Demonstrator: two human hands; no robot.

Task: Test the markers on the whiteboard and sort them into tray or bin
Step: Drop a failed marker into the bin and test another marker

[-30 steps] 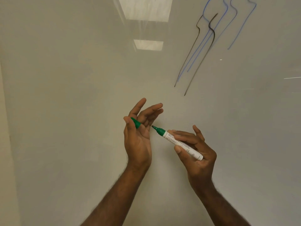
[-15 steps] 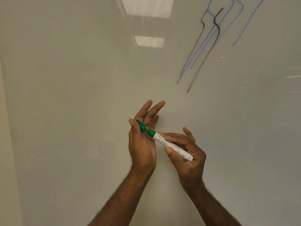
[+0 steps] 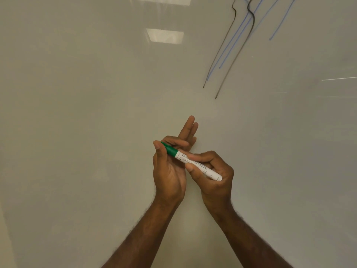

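Note:
A green marker (image 3: pixel 195 164) with a white barrel lies slanted between my two hands in front of the whiteboard (image 3: pixel 87 113). My right hand (image 3: pixel 212 175) grips the white barrel with fingers and thumb curled round it. The green cap (image 3: pixel 170 148) sits on the marker's upper left end. My left hand (image 3: pixel 170 167) pinches that cap between thumb and forefinger, its other fingers pointing straight up.
Several black and blue test strokes (image 3: pixel 239 45) run down the board at the upper right. Ceiling lights (image 3: pixel 165 35) reflect in the glossy surface. A pale wall strip (image 3: pixel 5 238) borders the board at the lower left.
The marker's bare green tip, apart from the cap a second ago, went into the cap held by my left hand. Both hands came together and the cap now sits on the marker.

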